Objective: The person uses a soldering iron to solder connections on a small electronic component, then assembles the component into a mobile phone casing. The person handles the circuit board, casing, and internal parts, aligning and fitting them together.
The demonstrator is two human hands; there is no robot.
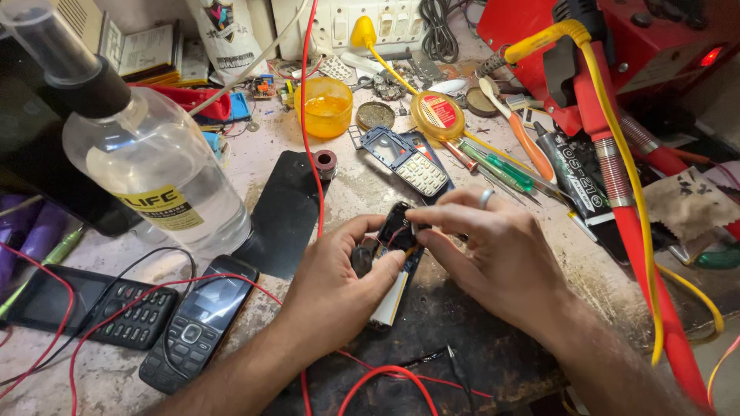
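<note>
Here both hands work on an opened phone (397,231): the left hand (339,285) grips it, and the right hand (493,254) has its fingers (432,216) pinching its top edge. Judging by this, the repair is midway. Any next move calls for a steady, gentle grip.

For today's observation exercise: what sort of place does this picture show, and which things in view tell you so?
Most likely a mobile phone repair bench: both hands work on an opened phone, keypad phones lie nearby, and screwdrivers clutter the worktop.

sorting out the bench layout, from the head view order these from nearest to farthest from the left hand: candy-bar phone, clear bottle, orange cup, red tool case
1. The candy-bar phone, just left of the left hand, at the near edge.
2. The clear bottle, further left and up.
3. The orange cup, straight back on the bench.
4. The red tool case, far back on the right.
</note>
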